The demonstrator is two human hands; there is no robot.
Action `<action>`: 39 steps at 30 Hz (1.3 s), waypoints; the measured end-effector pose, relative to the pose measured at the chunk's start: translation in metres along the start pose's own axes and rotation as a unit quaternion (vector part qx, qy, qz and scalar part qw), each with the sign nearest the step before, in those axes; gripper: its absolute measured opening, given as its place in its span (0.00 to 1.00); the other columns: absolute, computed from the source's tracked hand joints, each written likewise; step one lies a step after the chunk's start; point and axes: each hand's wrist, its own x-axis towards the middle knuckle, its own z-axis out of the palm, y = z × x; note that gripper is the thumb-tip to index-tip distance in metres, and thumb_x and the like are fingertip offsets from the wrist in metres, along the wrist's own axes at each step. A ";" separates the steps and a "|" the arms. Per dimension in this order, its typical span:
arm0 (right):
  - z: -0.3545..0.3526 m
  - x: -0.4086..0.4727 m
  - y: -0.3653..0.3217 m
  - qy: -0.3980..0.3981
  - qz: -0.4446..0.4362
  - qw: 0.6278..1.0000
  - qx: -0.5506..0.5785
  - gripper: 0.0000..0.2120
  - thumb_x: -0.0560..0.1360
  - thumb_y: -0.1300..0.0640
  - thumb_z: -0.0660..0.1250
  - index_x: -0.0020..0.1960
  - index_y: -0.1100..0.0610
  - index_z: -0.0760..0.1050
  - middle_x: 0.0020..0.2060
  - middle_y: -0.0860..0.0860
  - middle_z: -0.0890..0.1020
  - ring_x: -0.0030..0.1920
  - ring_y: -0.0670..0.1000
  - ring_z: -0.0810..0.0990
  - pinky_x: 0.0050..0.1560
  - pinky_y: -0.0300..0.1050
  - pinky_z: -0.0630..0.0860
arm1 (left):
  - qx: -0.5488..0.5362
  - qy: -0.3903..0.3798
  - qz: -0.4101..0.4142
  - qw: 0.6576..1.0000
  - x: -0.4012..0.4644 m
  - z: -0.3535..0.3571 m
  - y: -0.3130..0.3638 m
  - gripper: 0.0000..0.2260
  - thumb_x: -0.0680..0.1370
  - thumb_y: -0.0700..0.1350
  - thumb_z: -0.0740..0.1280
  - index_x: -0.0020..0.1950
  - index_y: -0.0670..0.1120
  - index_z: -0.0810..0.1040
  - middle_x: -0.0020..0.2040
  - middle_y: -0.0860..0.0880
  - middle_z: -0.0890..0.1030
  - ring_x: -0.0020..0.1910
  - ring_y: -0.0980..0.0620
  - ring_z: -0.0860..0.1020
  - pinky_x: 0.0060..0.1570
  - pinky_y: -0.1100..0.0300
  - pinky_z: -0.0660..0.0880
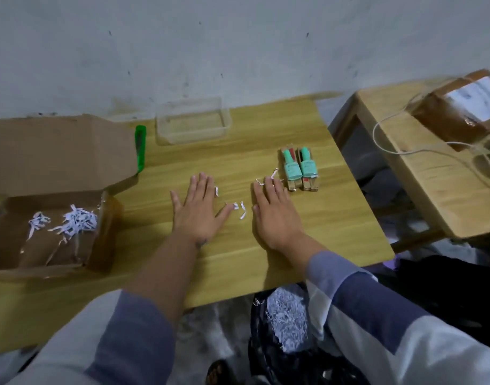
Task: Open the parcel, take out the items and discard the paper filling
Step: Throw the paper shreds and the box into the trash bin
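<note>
The opened cardboard parcel (44,240) lies at the left of the wooden table (238,259), flap up, with some white shredded paper (74,222) left inside. Two teal items on cardboard backings (300,169) lie side by side at the right. My left hand (198,211) and my right hand (274,211) rest flat on the table, palms down, fingers apart, holding nothing. A few loose paper strips (239,208) lie between and around the fingers. A black bag (269,340) holding shredded paper (287,319) sits on the floor under the table's front edge.
A clear plastic tub (192,123) stands at the back of the table by the wall. A green-handled cutter (140,147) lies beside the parcel flap. To the right, a second wooden table (432,195) carries a sealed brown parcel (457,112) and white cord (391,145).
</note>
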 end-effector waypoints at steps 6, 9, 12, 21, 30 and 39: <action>-0.020 0.017 -0.002 0.025 -0.006 0.999 0.044 0.26 0.76 0.58 0.57 0.74 0.59 0.59 0.74 0.61 0.61 0.72 0.61 0.59 0.73 0.52 0.58 | -0.039 0.013 0.070 0.997 0.002 0.010 0.016 0.27 0.82 0.57 0.50 0.78 0.50 0.50 0.79 0.55 0.48 0.78 0.54 0.44 0.74 0.43 0.40; -0.022 0.012 0.002 0.030 -0.026 0.997 0.064 0.21 0.75 0.63 0.56 0.68 0.61 0.69 0.68 0.59 0.71 0.66 0.61 0.66 0.69 0.50 0.63 | -0.071 0.017 0.088 0.993 -0.010 0.016 0.023 0.23 0.83 0.53 0.51 0.77 0.52 0.55 0.79 0.56 0.52 0.78 0.55 0.46 0.75 0.45 0.41; -0.021 -0.005 0.003 0.033 -0.035 0.995 0.088 0.19 0.74 0.65 0.58 0.64 0.61 0.74 0.64 0.57 0.75 0.63 0.60 0.69 0.65 0.50 0.68 | -0.083 0.028 0.101 0.991 -0.030 0.022 0.034 0.22 0.83 0.52 0.52 0.77 0.52 0.56 0.79 0.55 0.54 0.78 0.55 0.48 0.75 0.46 0.42; -0.023 -0.081 0.034 0.029 0.010 0.996 0.083 0.18 0.72 0.67 0.60 0.61 0.63 0.76 0.60 0.59 0.77 0.60 0.61 0.71 0.62 0.52 0.72 | -0.107 -0.021 0.164 0.980 -0.070 0.032 0.088 0.22 0.83 0.47 0.51 0.77 0.49 0.55 0.79 0.52 0.51 0.78 0.54 0.47 0.75 0.50 0.41; -0.020 -0.091 0.027 0.054 0.085 0.985 0.142 0.21 0.72 0.68 0.60 0.65 0.61 0.72 0.60 0.60 0.76 0.59 0.61 0.70 0.59 0.50 0.70 | -0.110 -0.019 0.174 0.978 -0.071 0.025 0.087 0.29 0.78 0.33 0.54 0.78 0.49 0.54 0.79 0.53 0.56 0.78 0.56 0.50 0.76 0.52 0.46; -0.030 -0.061 0.010 -0.039 0.077 0.996 0.014 0.27 0.76 0.54 0.60 0.74 0.55 0.58 0.69 0.53 0.64 0.65 0.58 0.63 0.60 0.54 0.67 | 0.056 -0.139 0.143 0.978 -0.071 0.019 0.059 0.30 0.82 0.58 0.44 0.77 0.47 0.34 0.77 0.52 0.32 0.75 0.51 0.30 0.72 0.40 0.34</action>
